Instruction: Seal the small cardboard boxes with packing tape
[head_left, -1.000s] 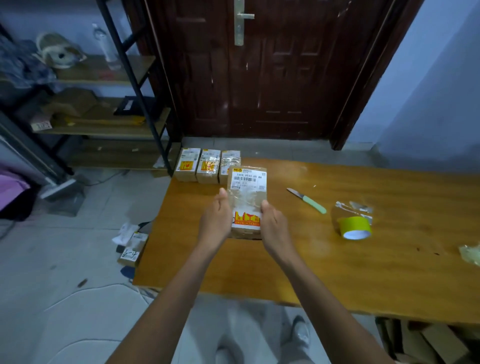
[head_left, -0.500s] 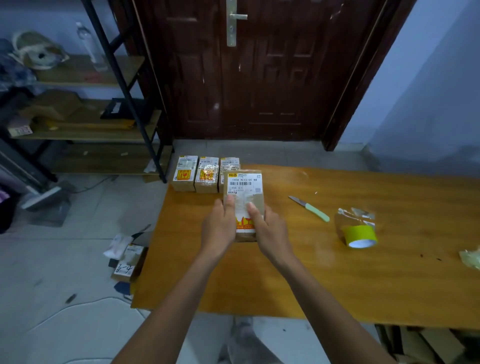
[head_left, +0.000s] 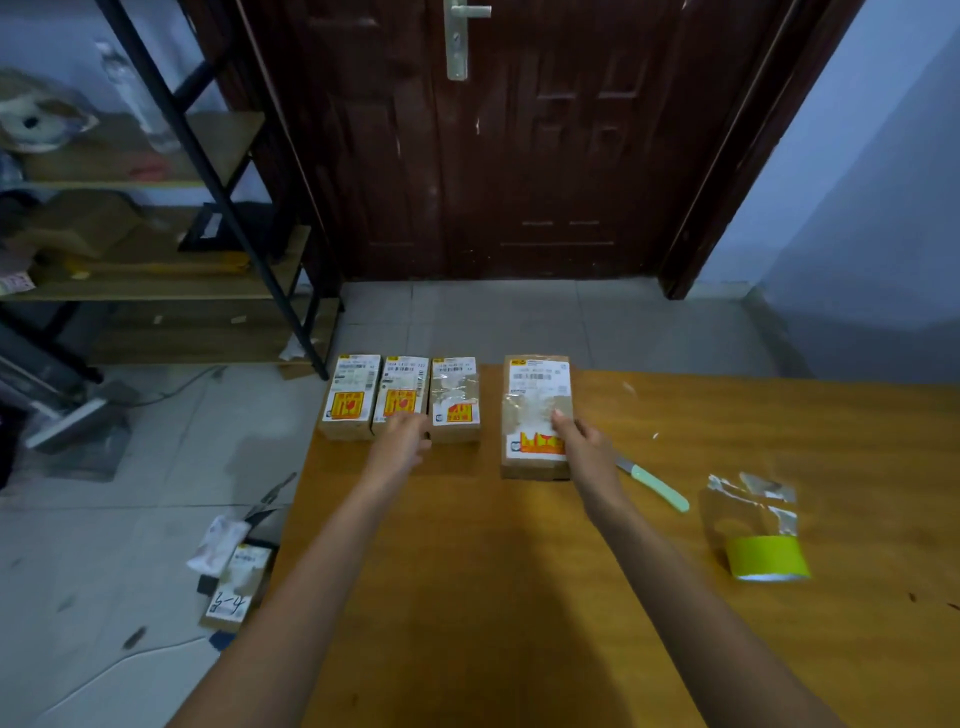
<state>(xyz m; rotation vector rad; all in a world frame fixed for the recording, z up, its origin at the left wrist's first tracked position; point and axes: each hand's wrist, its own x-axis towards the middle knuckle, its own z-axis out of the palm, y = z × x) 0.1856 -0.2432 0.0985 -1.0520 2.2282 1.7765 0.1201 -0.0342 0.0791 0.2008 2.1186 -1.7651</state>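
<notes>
Three small taped cardboard boxes with labels stand side by side at the table's far left corner: one (head_left: 350, 397), a second (head_left: 404, 387) and a third (head_left: 456, 397). A fourth box (head_left: 535, 410) lies flat on the wooden table (head_left: 519, 597) a little to their right. My right hand (head_left: 584, 449) holds this box at its right edge, with a finger on top. My left hand (head_left: 402, 441) is off it and touches the front of the middle box in the row, holding nothing. A green tape roll (head_left: 769, 558) with a loose clear tail stands at the right.
A knife with a green handle (head_left: 657, 486) lies between the fourth box and the tape roll. On the floor left of the table are another box (head_left: 234, 587) and scraps. A metal shelf (head_left: 208, 171) stands at the left, a dark door (head_left: 519, 130) behind.
The box held up in both hands has gone down flat onto the table, farther from me. My left hand has let go and moved left to the row of boxes.
</notes>
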